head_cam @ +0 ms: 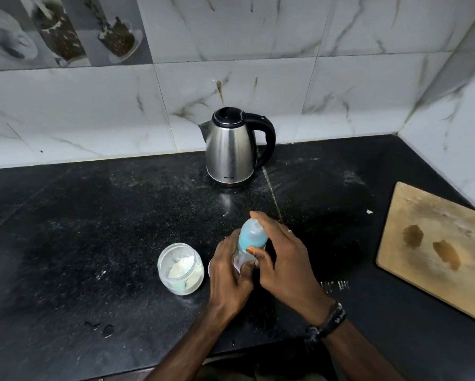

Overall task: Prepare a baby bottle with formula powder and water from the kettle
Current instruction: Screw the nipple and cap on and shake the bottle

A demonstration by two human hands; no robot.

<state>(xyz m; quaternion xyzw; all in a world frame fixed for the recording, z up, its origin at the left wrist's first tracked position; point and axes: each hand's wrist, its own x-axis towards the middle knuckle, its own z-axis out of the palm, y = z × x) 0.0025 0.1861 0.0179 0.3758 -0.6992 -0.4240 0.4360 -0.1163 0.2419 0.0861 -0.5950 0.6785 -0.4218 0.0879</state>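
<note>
A clear baby bottle [243,255] with a blue cap [251,235] stands tilted on the black counter [93,229] near the front middle. My left hand [231,276] wraps the bottle's lower body. My right hand [283,259] closes over the cap from the right, index finger across its top. To the left of the bottle stands an open clear jar [181,268] with pale formula powder inside. A steel electric kettle [232,149] with a black lid and handle sits at the back by the wall, lid shut, handle to the right.
A wooden cutting board [434,248] lies at the right edge of the counter. Marble-pattern tiled walls [285,64] close off the back and right. White powder specks dot the counter around the jar and kettle.
</note>
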